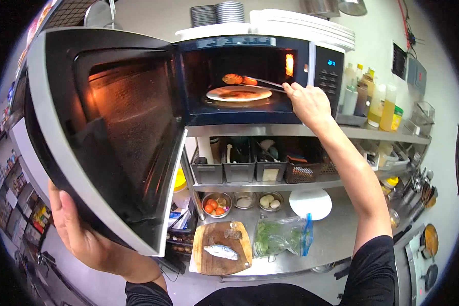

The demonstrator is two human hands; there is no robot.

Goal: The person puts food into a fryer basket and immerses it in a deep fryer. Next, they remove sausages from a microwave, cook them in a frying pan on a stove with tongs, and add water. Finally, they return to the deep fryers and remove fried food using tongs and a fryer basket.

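The microwave [321, 76] is lit inside, and its door [122, 127] stands wide open to the left. My left hand [81, 229] is at the door's lower outer edge, its fingers partly hidden behind it. My right hand [307, 102] grips the end of metal tongs [268, 82] that reach into the microwave. At the tongs' far end are orange-red food pieces [233, 79], just above a white plate [239, 93] with reddish residue or sauce on it.
White plates [303, 28] are stacked on top of the microwave. Bottles [376, 104] stand to its right. Below are grey bins [238, 172], bowls of tomatoes [217, 205] and eggs [270, 201], a cutting board [201, 250] and a bag of greens [280, 235].
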